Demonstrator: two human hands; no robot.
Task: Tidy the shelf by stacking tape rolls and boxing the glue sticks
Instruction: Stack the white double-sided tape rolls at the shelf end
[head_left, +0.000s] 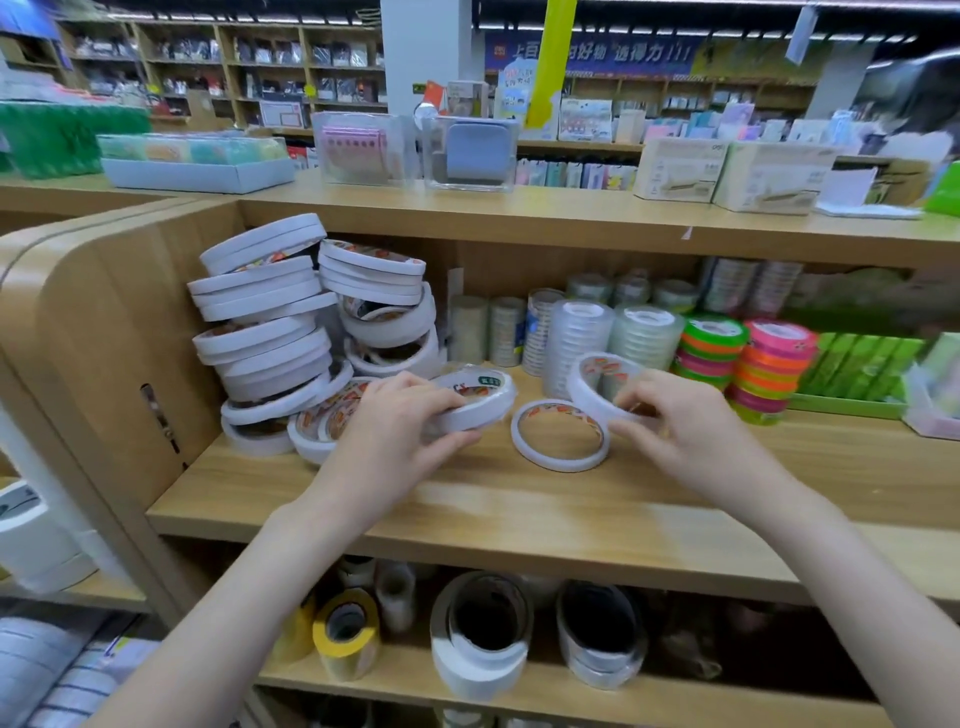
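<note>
Tape rolls are held in both hands: one white roll (475, 400) is gripped by the left hand (397, 431), another (605, 387) is pinched by the right hand (675, 423). Between the hands, a third roll (560, 435) lies flat on the wooden shelf (467, 499); left of it, a leaning pile of rolls (291, 332) is stacked.

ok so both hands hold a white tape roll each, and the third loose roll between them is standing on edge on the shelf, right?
Not quite: in the head view the third roll lies flat on the shelf. The left hand and right hand do each hold a white roll.
</note>
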